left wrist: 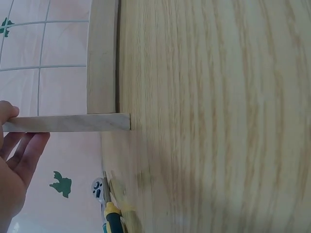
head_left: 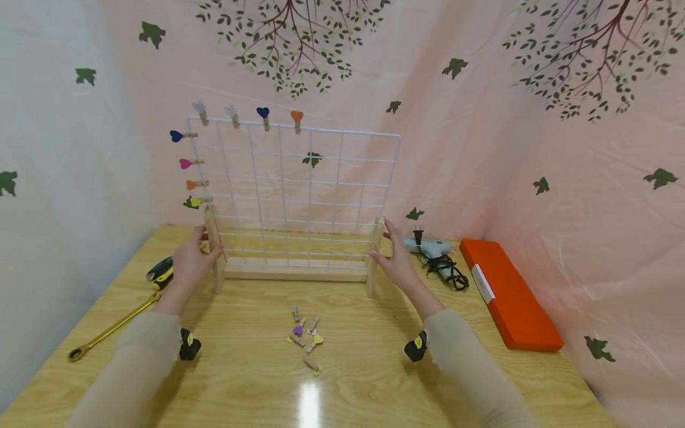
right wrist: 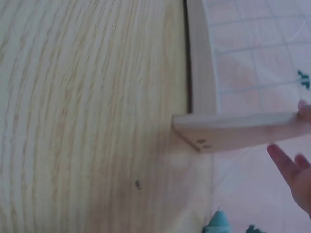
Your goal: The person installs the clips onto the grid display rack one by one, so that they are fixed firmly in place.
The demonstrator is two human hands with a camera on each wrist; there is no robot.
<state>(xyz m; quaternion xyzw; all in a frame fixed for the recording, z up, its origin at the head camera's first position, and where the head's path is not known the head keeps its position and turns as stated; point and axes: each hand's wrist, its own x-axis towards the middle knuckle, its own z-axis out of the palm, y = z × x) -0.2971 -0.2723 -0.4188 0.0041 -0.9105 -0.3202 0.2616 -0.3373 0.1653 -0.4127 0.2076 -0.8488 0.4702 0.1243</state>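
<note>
A white wire grid point(head_left: 397, 148) stands upright in a wooden stand point(head_left: 294, 273) on the table. My left hand point(head_left: 191, 261) grips the stand's left post point(head_left: 214, 261), thumb on one side and fingers on the other in the left wrist view. At the right post point(head_left: 371, 279) my right hand point(head_left: 400, 264) holds with thumb and fingers on opposite sides. Small heart clothespins clip the grid's top edge, including an orange one point(head_left: 297, 116), and its left edge, including a pink one point(head_left: 185, 163). Several loose heart clothespins point(head_left: 297, 330) lie before the stand.
At left lie a gold ratchet wrench point(head_left: 115, 326) and a green-and-yellow handled tool point(head_left: 160, 270). To the right, a pale blue glue gun point(head_left: 430, 246) with a coiled black cord lies near a red-orange case point(head_left: 516, 297). Printed cloth hangs behind the table point(head_left: 364, 380).
</note>
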